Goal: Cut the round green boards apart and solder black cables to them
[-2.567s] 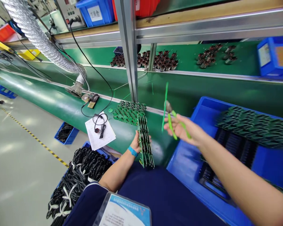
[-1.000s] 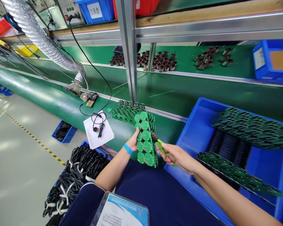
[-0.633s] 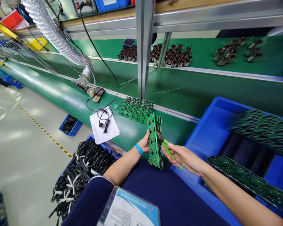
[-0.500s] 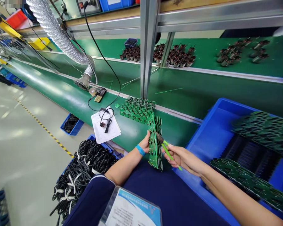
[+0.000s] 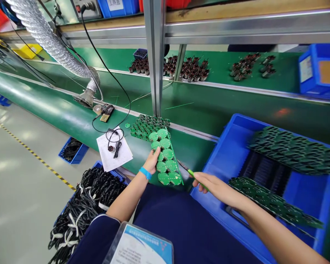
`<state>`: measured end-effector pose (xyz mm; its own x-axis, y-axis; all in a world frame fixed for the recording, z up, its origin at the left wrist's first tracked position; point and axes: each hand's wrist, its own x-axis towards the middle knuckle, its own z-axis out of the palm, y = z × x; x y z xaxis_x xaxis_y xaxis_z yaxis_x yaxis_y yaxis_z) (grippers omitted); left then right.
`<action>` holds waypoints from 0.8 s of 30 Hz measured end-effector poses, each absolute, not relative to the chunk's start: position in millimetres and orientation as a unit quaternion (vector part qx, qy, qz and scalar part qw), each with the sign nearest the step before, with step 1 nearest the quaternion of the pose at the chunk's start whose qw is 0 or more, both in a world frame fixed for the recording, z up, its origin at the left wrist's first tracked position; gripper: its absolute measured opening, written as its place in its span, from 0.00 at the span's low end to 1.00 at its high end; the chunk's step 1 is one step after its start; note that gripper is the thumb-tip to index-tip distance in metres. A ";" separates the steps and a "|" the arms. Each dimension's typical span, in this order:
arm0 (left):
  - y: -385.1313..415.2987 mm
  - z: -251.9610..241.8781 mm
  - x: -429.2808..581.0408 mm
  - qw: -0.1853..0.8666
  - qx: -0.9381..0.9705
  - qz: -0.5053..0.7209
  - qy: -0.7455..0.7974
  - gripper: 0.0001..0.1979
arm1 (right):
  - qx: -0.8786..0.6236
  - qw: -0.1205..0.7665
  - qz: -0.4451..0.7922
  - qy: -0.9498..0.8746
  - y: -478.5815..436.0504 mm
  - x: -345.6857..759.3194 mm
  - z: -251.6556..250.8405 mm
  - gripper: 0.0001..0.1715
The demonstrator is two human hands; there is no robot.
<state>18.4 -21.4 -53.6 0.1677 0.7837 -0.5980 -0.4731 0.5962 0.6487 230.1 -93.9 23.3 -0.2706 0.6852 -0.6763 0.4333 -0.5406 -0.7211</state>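
My left hand (image 5: 153, 160) grips a green circuit board panel (image 5: 165, 167) made of several round boards, its thumb on the near face. The panel is tilted so its flat side faces me, and a thin green strip runs down its right edge. My right hand (image 5: 207, 183) is closed around a pair of pliers or cutters with bright green handles (image 5: 191, 172). The dark tips of this tool reach to the strip; I cannot tell whether they touch it. Behind the panel, rows of round circuit boards (image 5: 143, 124) lie on the green bench.
On the right stands a blue bin (image 5: 222, 154) with stacked board panels (image 5: 288, 148). Paper (image 5: 103, 152) with a cable lies left on the bench. Bundled black cables (image 5: 90, 198) fill a bin below. A metal post (image 5: 154, 66) rises behind; motor-like parts (image 5: 194, 69) stand beyond.
The panel has turned from edge-on to showing me its flat face. My right hand has drawn the green-handled tool slightly down along the strip. The whole view has shifted rightward.
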 end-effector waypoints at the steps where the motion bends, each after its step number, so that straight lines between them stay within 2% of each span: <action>1: -20.5 -50.6 18.4 0.745 0.163 0.419 0.492 0.28 | -0.595 0.093 0.647 -0.468 -96.3 230.4 24.4 0.38; 9: -15.9 -37.3 21.6 0.734 0.185 0.413 0.507 0.31 | -0.588 0.095 0.645 -0.478 -105.5 234.1 27.0 0.36; 19: -15.9 -34.2 17.4 0.734 0.175 0.409 0.514 0.28 | -0.590 0.097 0.644 -0.477 -105.2 230.2 26.4 0.36; 21: -16.3 -33.4 17.6 0.745 0.163 0.408 0.502 0.28 | -0.586 0.107 0.662 -0.456 -106.5 227.1 26.9 0.35; 24: -19.8 -37.4 20.4 0.789 0.109 0.381 0.470 0.25 | -0.526 0.142 0.752 -0.372 -115.8 222.2 24.2 0.33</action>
